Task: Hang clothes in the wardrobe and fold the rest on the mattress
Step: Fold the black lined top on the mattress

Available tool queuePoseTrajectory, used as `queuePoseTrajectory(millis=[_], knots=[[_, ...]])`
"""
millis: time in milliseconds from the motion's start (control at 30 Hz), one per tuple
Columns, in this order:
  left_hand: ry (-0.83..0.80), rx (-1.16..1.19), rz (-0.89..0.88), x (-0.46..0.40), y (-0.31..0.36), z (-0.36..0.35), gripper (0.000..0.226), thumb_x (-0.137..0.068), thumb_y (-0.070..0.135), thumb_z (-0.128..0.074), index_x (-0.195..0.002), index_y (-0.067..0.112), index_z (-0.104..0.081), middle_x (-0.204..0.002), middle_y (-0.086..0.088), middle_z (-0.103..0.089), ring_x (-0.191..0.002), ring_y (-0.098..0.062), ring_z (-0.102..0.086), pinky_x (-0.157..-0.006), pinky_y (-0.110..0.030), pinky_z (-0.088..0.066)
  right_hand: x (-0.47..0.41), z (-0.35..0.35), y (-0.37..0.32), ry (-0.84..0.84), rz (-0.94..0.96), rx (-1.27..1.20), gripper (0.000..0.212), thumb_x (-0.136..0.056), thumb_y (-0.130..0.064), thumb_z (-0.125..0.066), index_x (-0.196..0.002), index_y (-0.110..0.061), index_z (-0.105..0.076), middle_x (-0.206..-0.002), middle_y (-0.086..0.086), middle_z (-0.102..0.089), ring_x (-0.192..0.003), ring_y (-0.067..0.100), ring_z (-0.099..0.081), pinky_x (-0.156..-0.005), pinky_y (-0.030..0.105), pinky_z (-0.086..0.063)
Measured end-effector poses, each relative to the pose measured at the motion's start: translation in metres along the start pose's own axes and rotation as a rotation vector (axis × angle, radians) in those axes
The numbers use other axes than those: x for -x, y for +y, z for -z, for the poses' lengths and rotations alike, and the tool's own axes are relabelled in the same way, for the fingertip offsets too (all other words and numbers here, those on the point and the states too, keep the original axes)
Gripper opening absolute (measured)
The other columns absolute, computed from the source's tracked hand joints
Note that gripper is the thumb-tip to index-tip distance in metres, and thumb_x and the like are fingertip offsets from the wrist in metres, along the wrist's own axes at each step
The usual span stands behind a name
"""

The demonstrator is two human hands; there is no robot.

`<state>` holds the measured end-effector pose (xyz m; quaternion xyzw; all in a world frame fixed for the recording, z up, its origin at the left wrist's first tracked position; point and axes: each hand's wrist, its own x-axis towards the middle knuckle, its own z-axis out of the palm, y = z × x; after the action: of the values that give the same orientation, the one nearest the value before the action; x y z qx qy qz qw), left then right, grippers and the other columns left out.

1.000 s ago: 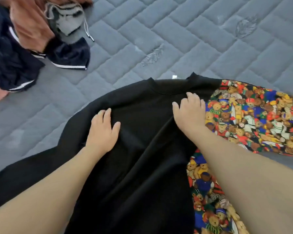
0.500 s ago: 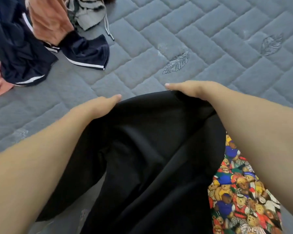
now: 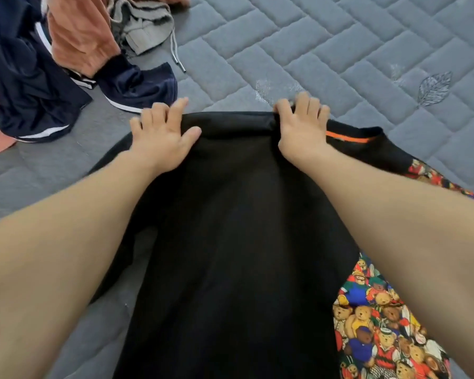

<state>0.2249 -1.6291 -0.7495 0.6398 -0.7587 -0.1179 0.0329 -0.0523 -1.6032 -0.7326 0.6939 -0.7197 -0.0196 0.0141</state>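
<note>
Your left hand (image 3: 163,138) is lying palm down with its fingers spread on the far left corner of the folded black sweater (image 3: 230,242), just above the middle of the frame, fingertips reaching past the folded edge toward the mattress (image 3: 340,45). Your right hand (image 3: 301,127) is pressing on the far right corner of the same fold, its fingers curling over the edge; you cannot tell whether they are pinching the cloth or only resting on it. Both of your bare forearms are running in from the lower corners of the frame.

The sweater is lying on the mattress, filling the centre and the bottom of the frame. Its neckline, with an orange strip (image 3: 346,138) inside, is showing just to the right of your right hand. A sleeve printed with teddy bears (image 3: 381,329) is sticking out under your right forearm at the lower right, and more of the same print is showing at the right edge.

In the upper left of the frame a pile of clothes is sitting on the grey quilted mattress: navy shorts (image 3: 33,86) with white stripes, an orange-brown garment (image 3: 77,31), and a grey piece with a drawstring (image 3: 145,26).
</note>
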Motion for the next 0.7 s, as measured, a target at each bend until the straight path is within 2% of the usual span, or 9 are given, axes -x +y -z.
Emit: queuePoseTrajectory(millis=[100, 233, 333, 367, 433, 500, 533, 600, 700], knots=[[-0.149, -0.026, 0.08, 0.045, -0.012, -0.035, 0.073, -0.089, 0.074, -0.008, -0.153, 0.043, 0.004, -0.163, 0.002, -0.003, -0.15, -0.022, 0.003, -0.112, -0.064, 0.015, 0.043, -0.023, -0.029, -0.053, 0.064, 0.063, 0.076, -0.086, -0.023, -0.052, -0.154, -0.02, -0.018, -0.155, 0.02, -0.016, -0.144, 0.039, -0.015, -0.116, 0.058, -0.003], [-0.348, -0.004, 0.42, 0.124, -0.091, -0.055, 0.069, -0.089, 0.076, -0.001, -0.152, 0.05, 0.008, -0.166, 0.01, 0.01, -0.152, -0.019, 0.014, -0.108, -0.067, 0.019, 0.087, -0.049, -0.102, -0.365, 0.162, -0.126, 0.068, -0.1, -0.044, -0.033, -0.158, -0.023, -0.005, -0.164, 0.011, 0.002, -0.15, 0.032, 0.006, -0.119, 0.057, 0.004], [-0.239, 0.167, 0.789, 0.159, -0.159, -0.034, 0.067, -0.094, 0.069, -0.023, -0.155, 0.041, -0.014, -0.166, 0.0, -0.009, -0.152, -0.026, -0.006, -0.116, -0.066, 0.002, 0.076, -0.05, -0.153, -0.34, 0.195, -0.209, 0.064, -0.102, -0.044, -0.031, -0.156, -0.014, -0.016, -0.164, 0.01, -0.005, -0.151, 0.03, -0.001, -0.121, 0.054, -0.002], [-0.235, 0.195, 0.817, 0.167, -0.18, -0.026, 0.065, -0.095, 0.063, -0.036, -0.152, 0.034, -0.027, -0.162, -0.005, -0.019, -0.149, -0.03, -0.015, -0.118, -0.062, -0.008, 0.068, -0.048, -0.169, -0.294, 0.205, -0.223, 0.061, -0.102, -0.043, -0.034, -0.152, -0.01, -0.024, -0.162, 0.013, -0.013, -0.15, 0.03, -0.008, -0.12, 0.053, -0.006], [-0.31, 0.152, 0.721, 0.184, -0.213, -0.01, 0.043, -0.091, 0.046, -0.056, -0.128, 0.024, -0.052, -0.144, -0.012, -0.042, -0.135, -0.035, -0.034, -0.111, -0.049, -0.028, 0.053, -0.039, -0.199, -0.17, 0.217, -0.253, 0.051, -0.101, -0.037, -0.042, -0.14, -0.004, -0.042, -0.154, 0.019, -0.029, -0.145, 0.033, -0.021, -0.118, 0.051, -0.013], [-0.44, 0.176, 0.666, 0.196, -0.224, 0.004, 0.015, -0.091, 0.033, -0.055, -0.1, 0.021, -0.056, -0.121, -0.013, -0.057, -0.114, -0.032, -0.049, -0.092, -0.038, -0.039, 0.042, -0.034, -0.222, -0.047, 0.23, -0.272, 0.041, -0.095, -0.026, -0.051, -0.128, -0.002, -0.05, -0.148, 0.021, -0.037, -0.141, 0.038, -0.027, -0.117, 0.052, -0.014], [-0.494, 0.205, 0.64, 0.199, -0.226, 0.008, 0.012, -0.092, 0.029, -0.052, -0.098, 0.02, -0.055, -0.115, -0.012, -0.06, -0.106, -0.03, -0.052, -0.084, -0.035, -0.039, 0.037, -0.032, -0.23, -0.012, 0.246, -0.293, 0.041, -0.09, -0.021, -0.052, -0.126, -0.002, -0.051, -0.146, 0.021, -0.039, -0.139, 0.04, -0.03, -0.116, 0.052, -0.015], [-0.482, 0.182, 0.57, 0.193, -0.235, 0.021, 0.012, -0.095, 0.024, -0.049, -0.103, 0.015, -0.052, -0.116, -0.015, -0.061, -0.103, -0.031, -0.056, -0.081, -0.035, -0.04, 0.027, -0.028, -0.244, -0.079, 0.27, -0.378, 0.058, -0.08, -0.017, -0.049, -0.137, -0.006, -0.044, -0.147, 0.017, -0.037, -0.138, 0.038, -0.031, -0.115, 0.052, -0.016], [-0.086, -0.05, 0.596, 0.153, -0.265, 0.064, 0.011, -0.095, 0.023, -0.046, -0.103, 0.016, -0.048, -0.116, -0.024, -0.062, -0.11, -0.041, -0.057, -0.094, -0.045, -0.04, 0.02, -0.03, -0.256, -0.278, 0.281, -0.353, 0.086, -0.079, -0.022, -0.054, -0.154, -0.019, -0.014, -0.161, 0.007, -0.012, -0.15, 0.028, -0.003, -0.118, 0.054, 0.005]])
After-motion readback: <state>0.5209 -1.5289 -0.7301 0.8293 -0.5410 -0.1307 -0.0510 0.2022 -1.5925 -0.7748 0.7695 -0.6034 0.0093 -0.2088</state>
